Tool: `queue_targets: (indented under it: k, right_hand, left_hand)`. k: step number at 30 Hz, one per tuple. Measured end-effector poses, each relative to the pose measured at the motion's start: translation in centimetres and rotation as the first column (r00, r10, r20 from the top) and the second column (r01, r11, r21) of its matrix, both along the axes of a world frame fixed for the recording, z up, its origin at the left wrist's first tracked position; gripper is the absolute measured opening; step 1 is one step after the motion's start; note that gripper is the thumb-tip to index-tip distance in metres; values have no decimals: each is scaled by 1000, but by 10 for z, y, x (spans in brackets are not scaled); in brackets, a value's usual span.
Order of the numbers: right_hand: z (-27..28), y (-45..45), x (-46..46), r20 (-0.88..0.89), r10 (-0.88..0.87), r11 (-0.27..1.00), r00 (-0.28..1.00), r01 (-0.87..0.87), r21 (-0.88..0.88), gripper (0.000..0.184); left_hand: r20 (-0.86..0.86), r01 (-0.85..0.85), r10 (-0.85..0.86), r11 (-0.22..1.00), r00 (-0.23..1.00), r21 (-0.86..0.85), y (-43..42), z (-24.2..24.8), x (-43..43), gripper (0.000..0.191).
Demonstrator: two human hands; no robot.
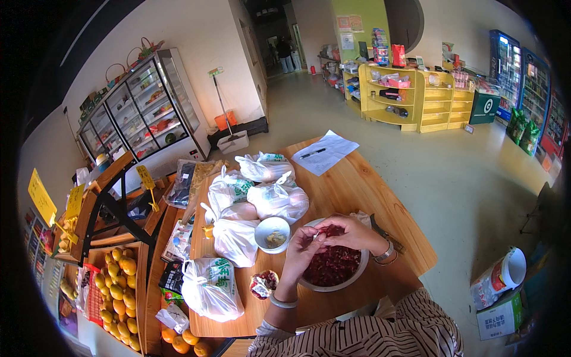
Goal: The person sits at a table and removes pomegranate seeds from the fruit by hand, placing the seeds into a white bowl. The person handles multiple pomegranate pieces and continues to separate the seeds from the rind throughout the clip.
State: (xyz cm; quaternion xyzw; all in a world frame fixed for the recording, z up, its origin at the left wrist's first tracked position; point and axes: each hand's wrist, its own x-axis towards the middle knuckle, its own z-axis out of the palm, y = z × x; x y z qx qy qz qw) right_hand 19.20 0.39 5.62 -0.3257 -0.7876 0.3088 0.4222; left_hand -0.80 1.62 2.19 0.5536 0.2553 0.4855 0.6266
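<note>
A wide white bowl [332,289] stands in front of me, filled with loose red pomegranate seeds [337,267]. Above it my left hand [302,252] and my right hand [352,232] meet at the fingertips. Between them is a small piece of pomegranate [318,235], mostly covered by my fingers. An opened chunk of pomegranate [264,284] rests on the table to the left, its red seeds and pale membrane showing. Farther back, a small white bowl [271,235] contains pale yellowish scraps. What looks like a knife [387,233] lies partly hidden behind my right wrist.
Several tied white plastic bags [279,196] fill the left of the wooden table [357,187]. A pen [312,153] lies on a paper sheet [334,149] at the far edge. Crated orange fruit [117,292] sits left; a white bucket [508,270] stands to the right.
</note>
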Motion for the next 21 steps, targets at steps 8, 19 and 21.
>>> queue_targets:
  k: [8,19,21]
  right_hand:
    - [-24,1,-4,-339,-26,956,940,-76,-282,30]
    - [-38,-2,-10,-494,-18,934,869,-161,-318,36]
    - [-39,-3,-11,-495,-27,934,868,-155,-323,37]
  left_hand:
    - [-18,8,-10,997,1000,-75,-1,-10,-13,21]
    - [88,-33,36,999,995,-38,0,-21,-12,26]
    - [72,-41,41,999,997,-4,-2,-22,-11,27]
